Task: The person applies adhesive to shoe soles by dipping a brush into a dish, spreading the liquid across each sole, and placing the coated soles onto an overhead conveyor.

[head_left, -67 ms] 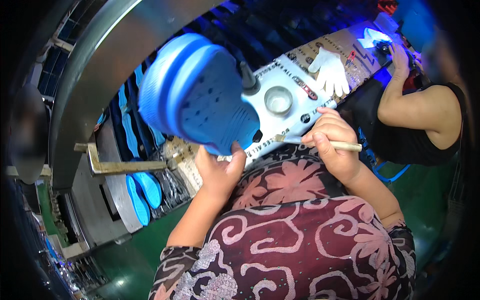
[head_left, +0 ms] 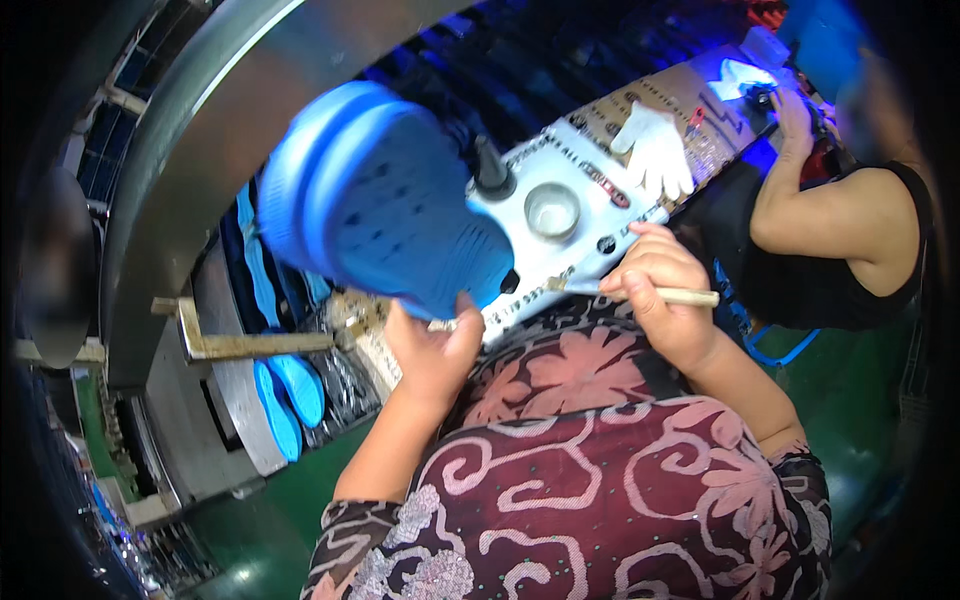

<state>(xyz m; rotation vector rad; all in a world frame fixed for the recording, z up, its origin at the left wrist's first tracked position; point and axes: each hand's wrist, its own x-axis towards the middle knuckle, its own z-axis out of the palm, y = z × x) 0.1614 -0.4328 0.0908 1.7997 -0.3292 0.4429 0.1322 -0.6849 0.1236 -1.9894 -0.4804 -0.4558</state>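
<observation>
My left hand [head_left: 435,350] grips the near end of a large blue foam shoe [head_left: 400,215], thumb on top. The shoe is tilted up, its thick rounded end away from me; dark spots and fine ridges mark its face. In my right hand [head_left: 660,295] is a small flat brush [head_left: 690,297] with a pale wooden handle, fingers closed round it. Its bristle end points left, apart from the shoe. Between the hands and beyond them, a small round glass cup [head_left: 553,212] stands on a white printed sheet [head_left: 535,165]. A dark nozzle-like piece [head_left: 492,170] rises beside it.
A white glove [head_left: 655,150] lies on the cardboard-covered bench [head_left: 690,90]. Blue soles [head_left: 295,390] rest on the left beside a wooden bar [head_left: 260,345]. A curved metal frame [head_left: 170,160] arches at the left. A co-worker's arm [head_left: 830,215] works at the right.
The blue shoe and my left hand have shifted slightly left and down in the picture. My right hand keeps the brush at almost the same place.
</observation>
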